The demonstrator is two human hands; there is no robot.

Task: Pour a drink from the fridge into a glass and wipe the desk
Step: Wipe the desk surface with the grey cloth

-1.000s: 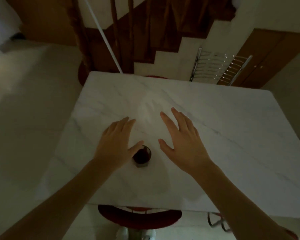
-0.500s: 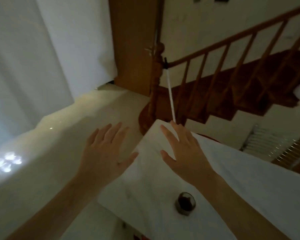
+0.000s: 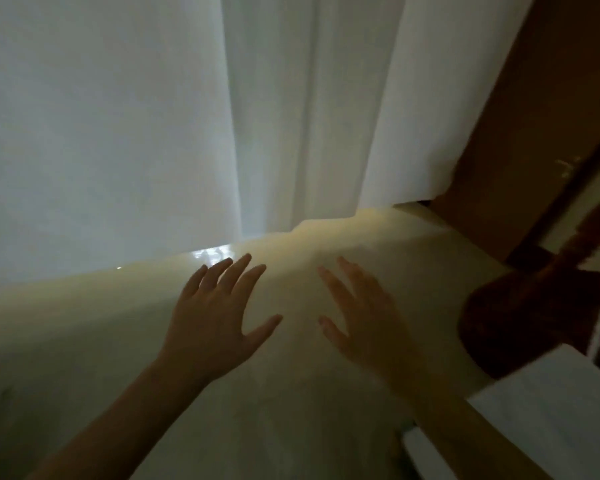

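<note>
My left hand (image 3: 219, 318) and my right hand (image 3: 364, 320) are held out in front of me over the pale floor, palms down, fingers spread, holding nothing. Only a corner of the white marble desk (image 3: 548, 410) shows at the lower right, beside my right forearm. The glass with the dark drink is out of view. No fridge or cloth is visible.
White curtains (image 3: 153, 116) hang across the far side down to the glossy beige floor (image 3: 84, 323). A brown wooden door or panel (image 3: 520, 116) stands at the right, with the dark wooden stair base (image 3: 520, 323) below it.
The view has swung left, away from the desk toward the curtains. The glass and most of the desk have left the frame. Both hands stay open and spread.
</note>
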